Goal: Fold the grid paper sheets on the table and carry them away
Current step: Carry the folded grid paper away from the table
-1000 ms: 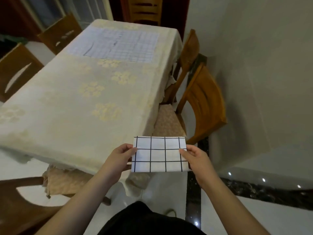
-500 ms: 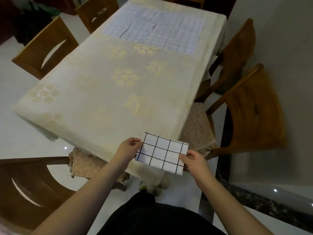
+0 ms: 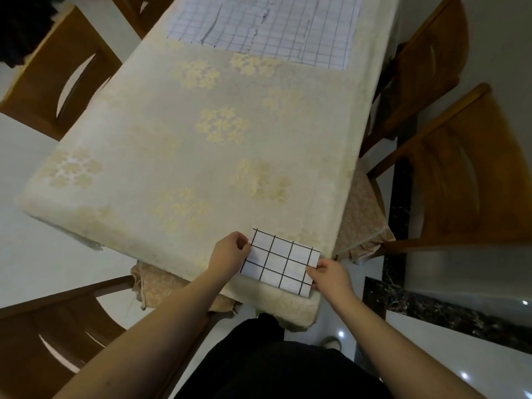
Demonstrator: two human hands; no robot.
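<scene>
A small folded sheet of white paper with a bold black grid (image 3: 280, 262) is held over the near right corner of the table (image 3: 184, 156). My left hand (image 3: 229, 251) pinches its left edge and my right hand (image 3: 331, 276) pinches its lower right edge. I cannot tell whether the sheet touches the cloth. A much larger grid paper sheet (image 3: 267, 24) lies flat and unfolded at the far end of the table, with some creases and dark marks on it.
A cream cloth with pale flower patterns covers the table. Wooden chairs stand around it: two on the right (image 3: 460, 174), one at the near left (image 3: 57, 335), one at the far left (image 3: 60, 70). The floor is glossy white tile with a dark marble strip (image 3: 431, 306).
The view has closed in on the table. The folded sheet, held in front of the table edge a second ago, is now over the near right corner, tilted down to the right.
</scene>
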